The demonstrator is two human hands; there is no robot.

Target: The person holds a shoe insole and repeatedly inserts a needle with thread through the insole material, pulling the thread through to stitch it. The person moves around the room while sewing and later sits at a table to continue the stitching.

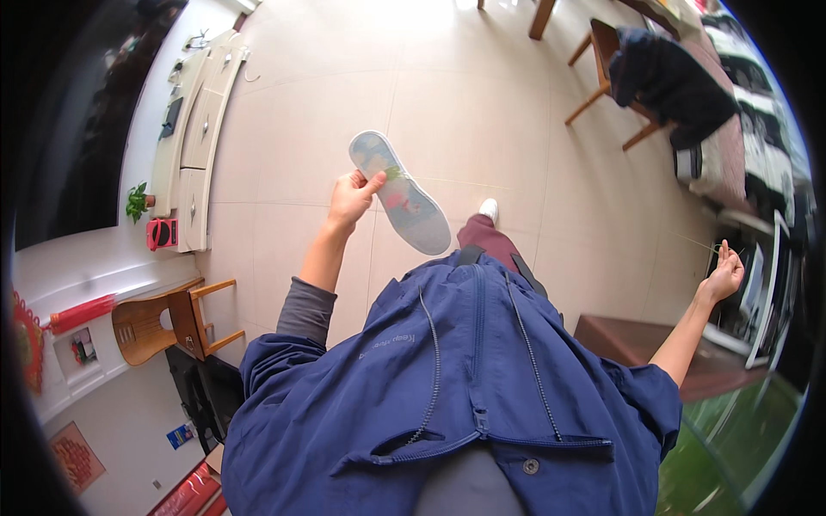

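My left hand (353, 197) grips the edge of a shoe insole (423, 222) near its narrow middle, thumb on top. The insole has a pale blue-grey patterned face, a white rim, a green patch of stitching beside my thumb and pink-red flower shapes lower down. From its right edge a thin yellowish thread (461, 182) runs out to the right and fades against the floor. My right hand (724, 277) is raised far out to the right, fingertips pinched on the thread, which shows again beside them. Whether a needle is also between these fingers is too small to tell.
Pale floor tiles (310, 135) lie before me, with my white shoe (489, 209) on them. A wooden chair (600, 55) draped with dark clothing stands upper right. At left are a cream cabinet (200, 122) and another wooden chair (184, 316). A brown bench (619, 338) lies below my right arm.
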